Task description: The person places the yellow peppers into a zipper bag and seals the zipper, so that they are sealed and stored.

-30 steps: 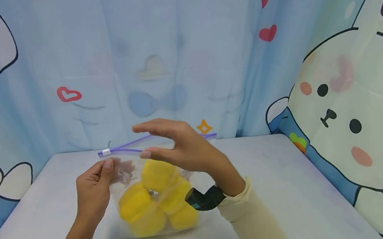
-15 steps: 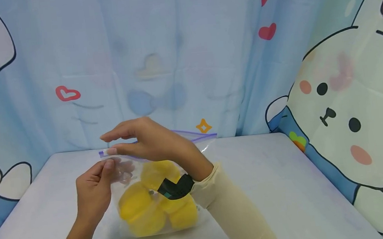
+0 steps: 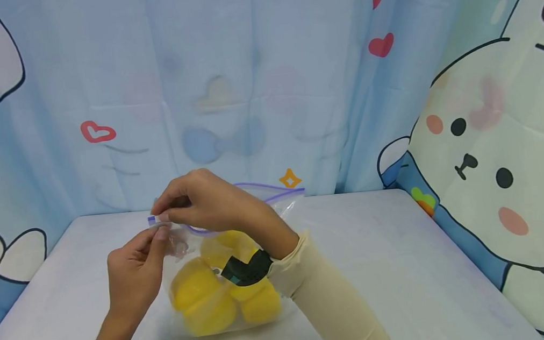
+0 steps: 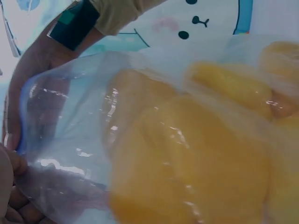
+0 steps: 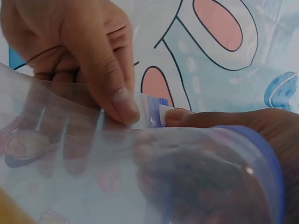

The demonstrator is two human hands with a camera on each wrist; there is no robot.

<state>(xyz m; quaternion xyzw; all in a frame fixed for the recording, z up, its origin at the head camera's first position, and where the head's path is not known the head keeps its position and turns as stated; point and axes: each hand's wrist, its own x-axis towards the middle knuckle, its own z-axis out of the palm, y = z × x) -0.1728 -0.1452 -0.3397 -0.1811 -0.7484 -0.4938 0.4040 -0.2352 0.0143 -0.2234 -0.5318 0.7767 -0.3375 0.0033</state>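
Note:
A clear slider zip bag point(image 3: 226, 317) with a purple zip edge point(image 3: 284, 193) stands on the table, holding several yellow rounded, lobed things point(image 3: 200, 289) whose kind I cannot tell. My left hand point(image 3: 135, 268) pinches the bag's upper left corner just below the zip, thumb in front. Over that corner, my right hand point(image 3: 207, 202) pinches the white slider point(image 5: 163, 114) between thumb and forefinger. The bag's mouth gapes to the right of the slider. In the left wrist view the yellow things point(image 4: 187, 154) fill much of the bag, seen through its film.
The white table point(image 3: 382, 268) extends on both sides of the bag. Behind it hangs a blue curtain point(image 3: 264, 84) printed with hearts and cartoon rabbits. A black wrist camera point(image 3: 246, 269) on the right wrist covers part of the bag.
My right hand has moved left along the zip to the slider, and its thumb and forefinger have closed on it. The left hand keeps its hold, shifting very slightly.

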